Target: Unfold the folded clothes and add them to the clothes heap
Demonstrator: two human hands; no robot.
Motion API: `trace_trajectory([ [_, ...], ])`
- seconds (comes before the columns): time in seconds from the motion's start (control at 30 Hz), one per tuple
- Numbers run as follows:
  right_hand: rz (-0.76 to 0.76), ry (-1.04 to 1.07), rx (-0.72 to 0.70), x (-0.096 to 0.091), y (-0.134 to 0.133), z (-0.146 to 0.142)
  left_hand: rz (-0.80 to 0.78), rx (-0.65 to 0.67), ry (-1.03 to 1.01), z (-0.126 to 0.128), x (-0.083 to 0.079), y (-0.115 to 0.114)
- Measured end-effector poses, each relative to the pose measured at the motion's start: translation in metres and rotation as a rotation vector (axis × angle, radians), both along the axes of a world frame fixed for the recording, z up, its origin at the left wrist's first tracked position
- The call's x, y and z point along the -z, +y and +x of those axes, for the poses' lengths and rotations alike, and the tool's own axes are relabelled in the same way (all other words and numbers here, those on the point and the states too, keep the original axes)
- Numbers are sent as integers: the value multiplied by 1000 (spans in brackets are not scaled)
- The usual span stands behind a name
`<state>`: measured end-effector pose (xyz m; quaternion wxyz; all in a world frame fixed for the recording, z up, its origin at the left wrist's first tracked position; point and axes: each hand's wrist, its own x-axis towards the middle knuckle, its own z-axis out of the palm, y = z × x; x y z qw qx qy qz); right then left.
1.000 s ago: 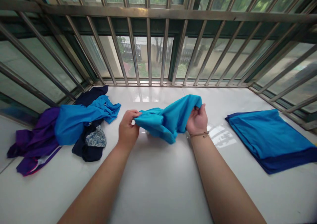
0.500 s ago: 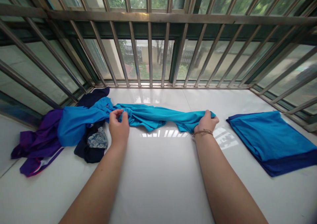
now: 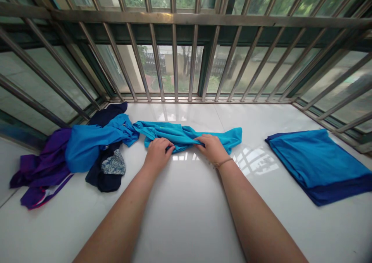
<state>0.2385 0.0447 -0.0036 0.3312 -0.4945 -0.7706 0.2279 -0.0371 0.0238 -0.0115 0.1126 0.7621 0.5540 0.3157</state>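
Turquoise garment, ledge's back edge: soft, light, limp, I judge. My left hand and right hand both pinch its near hem.

The turquoise shirt, bunched in the air a second ago and then pulled out long, now lies on the counter. The left grip and right grip have come in from its ends to its middle, fingers curled on the cloth, close together.
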Motion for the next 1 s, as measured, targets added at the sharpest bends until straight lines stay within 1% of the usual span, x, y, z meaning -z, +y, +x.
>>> trace_trajectory([
  [0.07, 0, 195, 51, 2, 1, 3, 29, -48, -96, -4, -6, 1],
  [0.1, 19, 316, 112, 3, 2, 6, 44, -84, -157, -5, -9, 2],
  [0.2, 80, 709, 371, 3, 8, 15, 38, -217, -313, -9, -12, 2],
  [0.27, 119, 1049, 539, 4, 16, 21, -3, -314, -378, -10, -13, 2],
  [0.3, 120, 1228, 586, 4, 20, 24, -20, -353, -408, -9, -14, 1],
  [0.33, 97, 1387, 596, 3, 24, 27, -29, -378, -438, -8, -14, 1],
  [0.37, 46, 1510, 570, 2, 26, 30, -32, -384, -468, -6, -15, 0],
  [0.4, -27, 1592, 512, -1, 27, 32, -35, -367, -502, -3, -15, -1],
  [0.43, -112, 1636, 432, -4, 26, 33, -48, -319, -544, 0, -15, -3],
  [0.47, -201, 1649, 344, -8, 23, 33, -81, -235, -595, 4, -15, -4],
  [0.53, -375, 1607, 165, -16, 11, 29, -220, 12, -696, 13, -14, -8],
  [0.6, -536, 1493, -21, -23, -6, 20, -399, 277, -720, 21, -13, -14],
  [0.63, -604, 1420, -125, -26, -14, 15, -459, 381, -688, 25, -13, -18],
  [0.67, -667, 1341, -239, -28, -23, 10, -488, 462, -629, 28, -14, -22],
  [0.7, -730, 1261, -363, -30, -30, 5, -486, 516, -561, 31, -16, -26],
  [0.77, -852, 1112, -592, -33, -40, -2, -459, 578, -452, 34, -19, -32],
  [0.8, -894, 1066, -656, -34, -42, -4, -463, 580, -429, 34, -20, -33],
  [0.83, -912, 1054, -667, -35, -41, -4, -480, 555, -430, 34, -20, -34],
  [0.87, -900, 1078, -627, -35, -38, -3, -490, 495, -459, 33, -19, -33],
  [0.9, -861, 1134, -543, -35, -34, -1, -471, 399, -514, 30, -18, -31],
  [0.93, -801, 1212, -430, -34, -28, 3, -419, 280, -590, 27, -17, -27],
  [0.97, -729, 1302, -303, -33, -21, 8, -330, 143, -689, 22, -16, -22],
  [1.0, -650, 1397, -168, -31, -13, 15, -207, 1, -810, 16, -16, -17],
])
